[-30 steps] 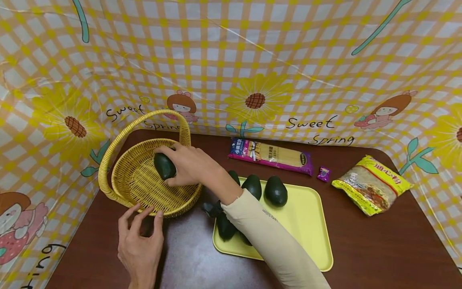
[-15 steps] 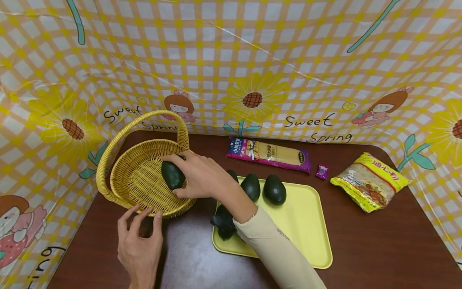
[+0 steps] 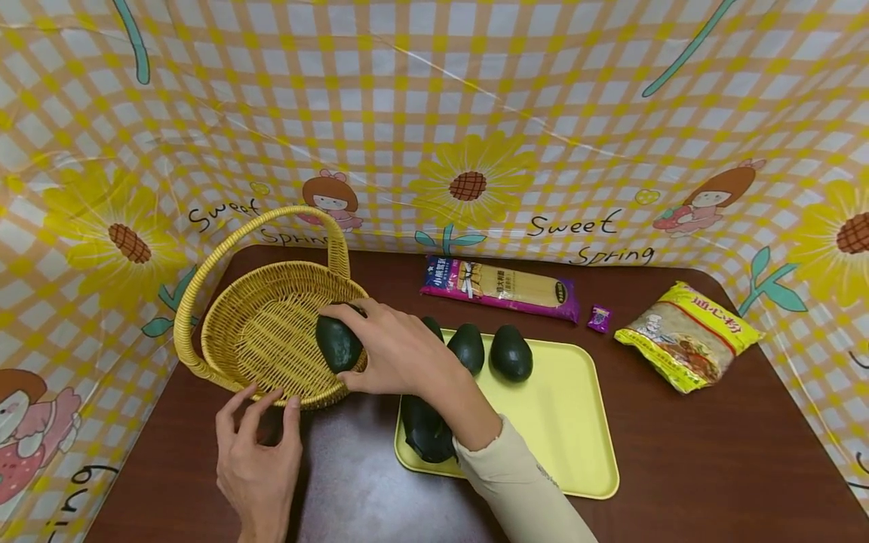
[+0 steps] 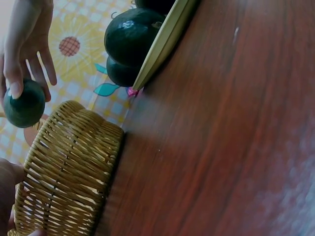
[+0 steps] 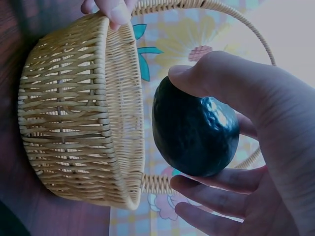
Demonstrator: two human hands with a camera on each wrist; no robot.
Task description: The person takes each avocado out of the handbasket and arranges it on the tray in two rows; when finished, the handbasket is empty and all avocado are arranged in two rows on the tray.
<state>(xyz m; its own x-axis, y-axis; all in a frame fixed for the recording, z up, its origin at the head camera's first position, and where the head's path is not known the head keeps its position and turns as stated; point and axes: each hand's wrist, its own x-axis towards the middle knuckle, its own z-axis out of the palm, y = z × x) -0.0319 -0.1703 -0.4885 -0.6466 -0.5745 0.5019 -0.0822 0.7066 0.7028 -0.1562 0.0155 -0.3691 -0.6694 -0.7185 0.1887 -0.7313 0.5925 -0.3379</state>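
My right hand (image 3: 394, 351) holds a dark green avocado (image 3: 337, 345) above the right rim of a yellow wicker basket (image 3: 271, 339). In the right wrist view, the thumb lies over this avocado (image 5: 192, 130) and the fingers are under it. My left hand (image 3: 258, 460) grips the basket's near rim with its fingertips. No item is visible on the basket's woven bottom. Several more avocados (image 3: 511, 354) lie on a yellow tray (image 3: 570, 422) to the right, partly hidden behind my right forearm.
A long pack of spaghetti (image 3: 502, 289) lies behind the tray. Beside it are a small purple packet (image 3: 599, 318) and a yellow bag of pasta (image 3: 689, 337). The basket's tall arched handle (image 3: 237, 237) rises over its left and back. A checked cloth hangs behind the brown table (image 3: 720, 452).
My right hand has moved right and a little nearer with the avocado, from over the basket's middle to its right rim. The left hand stays at the near rim.
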